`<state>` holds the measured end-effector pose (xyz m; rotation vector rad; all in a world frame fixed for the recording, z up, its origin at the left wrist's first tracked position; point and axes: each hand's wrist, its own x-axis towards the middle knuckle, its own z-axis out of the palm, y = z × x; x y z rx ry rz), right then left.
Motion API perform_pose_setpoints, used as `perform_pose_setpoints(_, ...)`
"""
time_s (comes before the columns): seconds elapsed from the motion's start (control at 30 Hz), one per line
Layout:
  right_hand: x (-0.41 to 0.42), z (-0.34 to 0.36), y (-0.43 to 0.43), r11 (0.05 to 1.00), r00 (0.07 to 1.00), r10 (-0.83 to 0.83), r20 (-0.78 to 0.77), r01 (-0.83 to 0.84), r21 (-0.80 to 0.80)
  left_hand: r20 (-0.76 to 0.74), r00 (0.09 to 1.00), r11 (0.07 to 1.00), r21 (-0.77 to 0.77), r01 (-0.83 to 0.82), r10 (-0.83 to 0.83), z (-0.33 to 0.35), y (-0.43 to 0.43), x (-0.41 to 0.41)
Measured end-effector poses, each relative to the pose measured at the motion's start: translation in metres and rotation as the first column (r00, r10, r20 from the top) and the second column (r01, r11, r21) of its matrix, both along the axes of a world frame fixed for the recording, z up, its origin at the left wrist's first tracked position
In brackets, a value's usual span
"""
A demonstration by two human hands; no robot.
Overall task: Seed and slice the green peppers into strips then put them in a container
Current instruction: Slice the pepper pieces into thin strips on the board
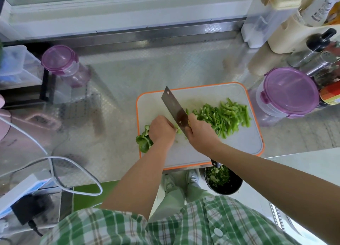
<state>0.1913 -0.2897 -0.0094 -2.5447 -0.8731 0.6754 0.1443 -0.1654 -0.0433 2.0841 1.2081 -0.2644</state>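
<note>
cleaver (174, 107) gripped by right hand (199, 132); left hand (161, 130), fingers curled, pins pepper piece (178, 130) just left of blade. strips (227, 116) piled right of blade, uncut pieces (144, 141) left of that hand.

Person, viewed from above. Short-sleeved shirt (184, 226) in green-and-white check with thin brown lines, closed by round white buttons (218, 232); pale green trousers (173, 195); light-coloured trainers (192, 177). Left hand (161, 129), right hand (200, 134) and forearms bare.
</note>
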Motion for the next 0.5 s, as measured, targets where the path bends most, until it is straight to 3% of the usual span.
perform_pose_setpoints(0.5,-0.014,-0.013,0.012,0.981,0.998,0.000,0.056,0.011,-0.191,-0.011,1.000,1.000,0.019,0.017,-0.017,-0.002,0.000,0.001)
